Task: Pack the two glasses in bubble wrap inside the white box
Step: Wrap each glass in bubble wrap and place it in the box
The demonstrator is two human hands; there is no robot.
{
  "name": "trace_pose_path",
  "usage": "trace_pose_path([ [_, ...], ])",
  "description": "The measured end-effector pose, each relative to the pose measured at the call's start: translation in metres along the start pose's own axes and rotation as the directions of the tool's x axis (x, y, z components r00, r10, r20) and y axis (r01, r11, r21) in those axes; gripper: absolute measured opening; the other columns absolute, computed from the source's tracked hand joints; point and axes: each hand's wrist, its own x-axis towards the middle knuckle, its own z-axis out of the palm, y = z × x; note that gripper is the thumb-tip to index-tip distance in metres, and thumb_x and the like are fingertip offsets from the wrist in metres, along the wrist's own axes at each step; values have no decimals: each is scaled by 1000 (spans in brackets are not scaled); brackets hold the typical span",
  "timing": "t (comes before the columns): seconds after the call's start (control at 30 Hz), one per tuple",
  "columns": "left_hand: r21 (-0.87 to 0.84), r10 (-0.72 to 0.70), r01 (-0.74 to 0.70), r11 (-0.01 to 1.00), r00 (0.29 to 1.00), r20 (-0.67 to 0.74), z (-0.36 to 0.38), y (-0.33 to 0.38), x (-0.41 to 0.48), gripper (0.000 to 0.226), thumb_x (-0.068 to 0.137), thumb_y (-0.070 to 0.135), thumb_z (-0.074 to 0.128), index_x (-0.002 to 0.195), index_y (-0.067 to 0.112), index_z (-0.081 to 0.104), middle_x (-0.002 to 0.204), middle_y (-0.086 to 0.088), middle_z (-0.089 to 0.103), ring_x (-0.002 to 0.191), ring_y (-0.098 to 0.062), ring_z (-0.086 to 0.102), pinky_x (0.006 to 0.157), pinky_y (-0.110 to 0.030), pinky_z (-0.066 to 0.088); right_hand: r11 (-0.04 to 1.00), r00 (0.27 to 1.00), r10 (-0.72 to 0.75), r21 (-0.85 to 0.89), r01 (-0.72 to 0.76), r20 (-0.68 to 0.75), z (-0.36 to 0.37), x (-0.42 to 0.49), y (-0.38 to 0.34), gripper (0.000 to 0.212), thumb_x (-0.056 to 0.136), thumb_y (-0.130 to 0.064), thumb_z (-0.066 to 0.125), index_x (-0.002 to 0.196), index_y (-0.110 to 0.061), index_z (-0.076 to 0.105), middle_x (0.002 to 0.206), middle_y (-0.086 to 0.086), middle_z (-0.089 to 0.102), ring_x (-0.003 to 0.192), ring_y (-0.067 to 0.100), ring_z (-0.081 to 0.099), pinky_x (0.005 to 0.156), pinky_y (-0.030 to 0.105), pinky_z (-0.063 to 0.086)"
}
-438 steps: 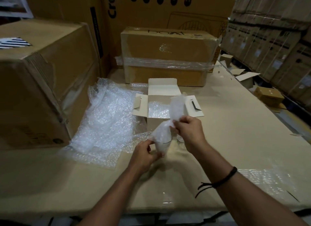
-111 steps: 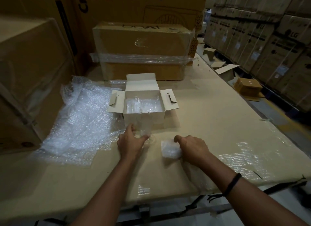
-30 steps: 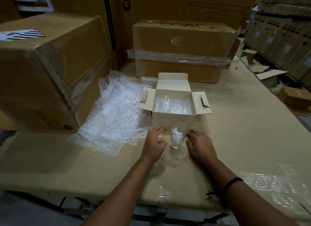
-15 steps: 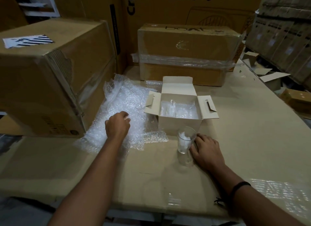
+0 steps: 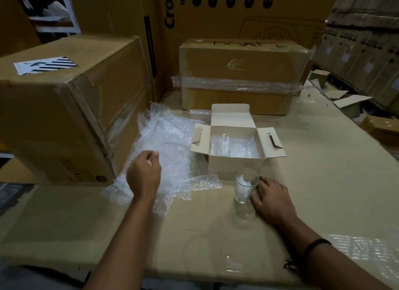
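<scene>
A clear glass (image 5: 244, 192) stuffed with a wad of bubble wrap stands upright on the table, just in front of the open white box (image 5: 235, 166). My right hand (image 5: 273, 200) rests on the table with its fingers against the glass's right side. Inside the box lies another glass (image 5: 225, 145) on bubble wrap. To the left, my left hand (image 5: 144, 175) pinches the loose bubble wrap sheet (image 5: 170, 143) spread beside the box.
A large cardboard box (image 5: 64, 108) stands at the left, another taped carton (image 5: 241, 76) behind the white box. Small boxes and flaps (image 5: 345, 99) lie at the far right. A plastic patch (image 5: 364, 248) covers the table's near right corner.
My left hand has slid slightly along the bubble wrap sheet and now pinches it. The right hand stays against the glass.
</scene>
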Motion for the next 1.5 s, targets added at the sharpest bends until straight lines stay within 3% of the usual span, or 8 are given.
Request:
trace_pose_path([
  [0.33,226,147,-353,908,772,619,-12,31,-131,27,92,48,55,99,27,71,92,3,73,86,-21,67,76,-31,52,995,999,6,103,-10,42,0,2,4,56,80,-53,39,112,-18,68,123,2,65,112,28,59,94,38,44],
  [0.5,49,146,-250,967,702,697,-13,33,-145,23,88,47,61,99,29,72,90,6,74,84,-15,68,75,-30,53,818,942,328,522,-241,-79,-19,-21,-4,14,85,-10,61,88,-14,73,84,3,71,84,26,65,72,26,42],
  [0.63,-123,217,-188,974,640,737,-15,23,-141,26,84,48,67,101,30,75,90,10,75,75,-5,67,73,-28,55,825,948,302,525,-210,-96,-28,-70,-24,16,78,-23,52,64,-19,59,55,-4,58,55,20,57,56,32,44],
  [0.83,-69,405,-463,883,681,611,-14,-6,-102,29,87,39,58,111,30,71,113,10,67,103,-15,53,88,-34,38,956,970,-228,208,207,82,-25,-92,-76,39,88,-48,49,119,-27,62,105,-5,59,93,17,54,80,35,46],
  [1.07,131,328,-600,790,593,735,-16,-9,-107,36,88,55,55,118,39,65,131,15,49,124,-12,36,100,-36,19,945,970,-210,281,169,124,-31,-72,-64,26,82,-15,63,106,-20,72,110,0,63,97,22,58,81,35,49],
  [1.27,-169,528,-694,700,343,776,-12,16,-139,36,81,60,53,97,35,74,133,21,51,127,-14,33,98,-33,20,983,961,-78,179,30,265,-66,-48,11,35,76,1,54,97,-18,74,105,2,71,94,23,66,81,32,52],
  [1.4,-264,530,-721,640,166,832,5,40,-168,44,91,56,47,129,36,56,151,15,38,138,-14,26,110,-35,14,990,980,-2,141,-26,198,-80,-30,49,37,81,7,52,95,-18,76,105,4,71,96,24,65,84,34,52],
  [1.5,-272,546,-748,606,142,825,20,58,-190,51,93,56,47,140,35,45,155,10,33,140,-17,24,112,-36,13,993,986,78,82,-91,151,-85,-20,67,43,80,9,50,105,-17,74,118,4,68,101,21,65,87,33,52],
])
